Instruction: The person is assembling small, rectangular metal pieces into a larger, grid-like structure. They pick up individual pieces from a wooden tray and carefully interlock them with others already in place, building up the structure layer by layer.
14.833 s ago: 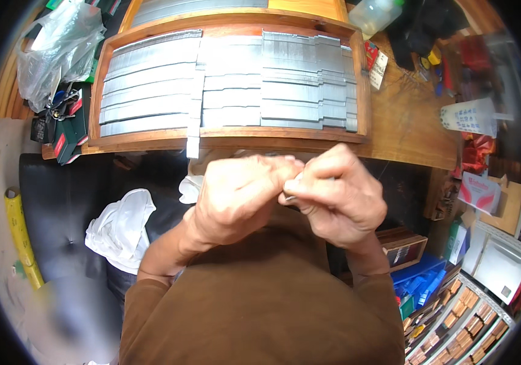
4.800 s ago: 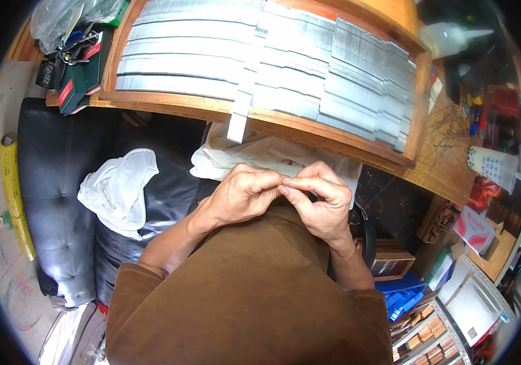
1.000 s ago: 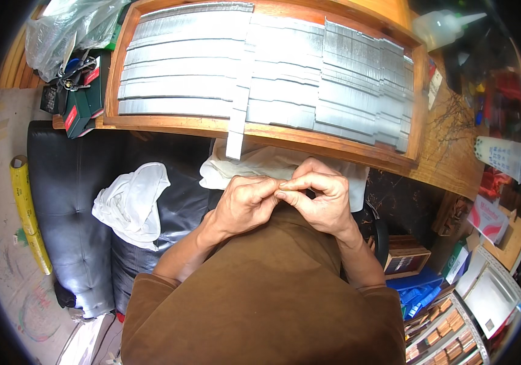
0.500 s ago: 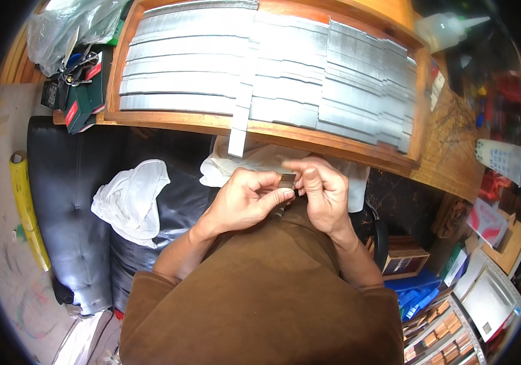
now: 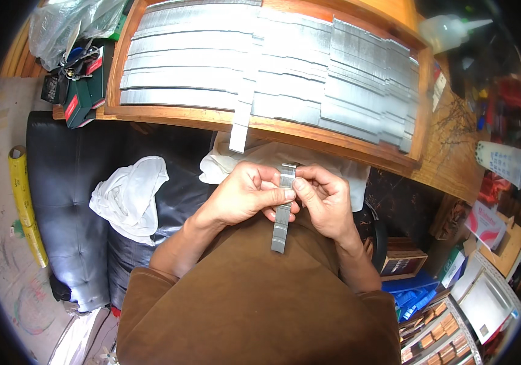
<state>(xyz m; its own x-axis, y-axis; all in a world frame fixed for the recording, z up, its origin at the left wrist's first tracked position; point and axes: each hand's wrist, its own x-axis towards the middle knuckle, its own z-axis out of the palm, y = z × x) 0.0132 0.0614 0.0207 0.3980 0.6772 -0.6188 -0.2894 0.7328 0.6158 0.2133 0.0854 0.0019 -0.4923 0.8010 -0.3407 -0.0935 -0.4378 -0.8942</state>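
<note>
Between my hands, in front of my brown shirt, is a narrow grey metal-looking strip [image 5: 281, 226] with cross lines along it. My left hand [image 5: 249, 193] pinches it at the middle between thumb and fingers. Near its upper end, my right hand [image 5: 324, 198] grips the edge with thumb and forefinger. The strip's lower end hangs free over the shirt. Ahead of my hands lies a wooden tray [image 5: 169, 112] filled with rows of overlapping flat silvery pieces [image 5: 291, 67]. One silvery strip [image 5: 239, 131] sticks out over the tray's near edge.
White cloths [image 5: 130, 198] lie on a black padded seat [image 5: 69, 201] to the left. Dark boxes [image 5: 81, 97] and a plastic bag [image 5: 69, 30] sit left of the tray. At right are a squeeze bottle [image 5: 449, 31], a cup [image 5: 499, 159] and a wooden box [image 5: 403, 258].
The strip has swung round so its length now shows, hanging down toward my shirt. My right fingers have closed onto its upper end; my left hand keeps its pinch.
</note>
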